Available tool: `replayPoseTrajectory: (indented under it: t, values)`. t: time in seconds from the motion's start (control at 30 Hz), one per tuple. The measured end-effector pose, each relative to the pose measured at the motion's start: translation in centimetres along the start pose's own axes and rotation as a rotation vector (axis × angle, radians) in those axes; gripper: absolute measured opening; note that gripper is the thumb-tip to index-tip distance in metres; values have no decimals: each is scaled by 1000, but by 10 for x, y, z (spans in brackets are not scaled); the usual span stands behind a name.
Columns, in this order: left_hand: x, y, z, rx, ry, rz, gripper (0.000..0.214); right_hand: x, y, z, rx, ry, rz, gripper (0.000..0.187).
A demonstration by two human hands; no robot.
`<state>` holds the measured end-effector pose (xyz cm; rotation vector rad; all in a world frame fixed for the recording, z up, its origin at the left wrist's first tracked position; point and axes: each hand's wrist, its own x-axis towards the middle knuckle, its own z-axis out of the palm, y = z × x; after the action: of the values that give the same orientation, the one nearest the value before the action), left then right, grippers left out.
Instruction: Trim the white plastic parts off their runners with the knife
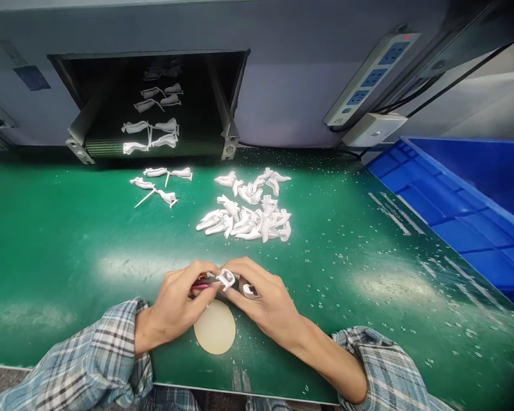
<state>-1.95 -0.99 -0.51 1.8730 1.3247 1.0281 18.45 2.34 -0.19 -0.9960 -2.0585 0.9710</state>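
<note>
My left hand [182,302] is closed around a dark tool with a pink edge [203,282]; its kind is mostly hidden by the fingers. A small white plastic part [227,278] sits between the fingertips of both hands, where they meet above the table. My right hand [268,297] is closed, its thumb and index finger at that part, and another bit of white plastic [249,291] shows within its curled fingers. Just below the hands lies a round cream disc [215,328]. Beyond them is a pile of white curved plastic parts [257,222].
Two joined white pieces with sprues [154,191] lie on the green table [68,228]. More rest on a conveyor belt [197,140] coming from an opening. A blue crate [445,200] stands at right, below a power strip [372,77]. Small white scraps dot the table.
</note>
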Motion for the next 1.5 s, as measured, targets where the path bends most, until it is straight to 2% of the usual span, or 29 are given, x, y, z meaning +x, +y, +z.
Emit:
replayPoseTrajectory:
  t: [0.1,0.2,0.33,0.4,0.5,0.6,0.8,1.1,1.2,1.37,1.5]
  values:
    - [3,2,-1,-57,36,-33,7,1,-4,2,234,-70,204,21]
    - [5,2,-3,-12,53,-40,7,2,-6,2,475,-135,354,30]
    - [7,-1,-8,291,42,148,17,5,-6,-1,673,-141,446,37]
    - [8,-2,-10,450,50,228,19,7,-6,-3,678,-127,444,37]
    - [8,-4,-13,608,46,274,34,7,-7,-4,636,-121,431,35]
    - [9,-3,-13,696,45,302,44,7,-8,-4,600,-114,425,33]
    - [9,-2,-13,791,49,302,49,7,-10,-5,523,-85,413,33]
    - [9,0,-13,819,74,344,50,8,-13,-6,435,-75,436,35]
    - [9,-1,-12,780,53,344,49,6,-12,-6,474,-73,455,35]
    - [7,-4,-12,507,23,265,41,6,-6,1,806,-116,565,40]
    - [9,-3,-13,309,-15,203,33,9,-6,3,1083,-41,612,41]
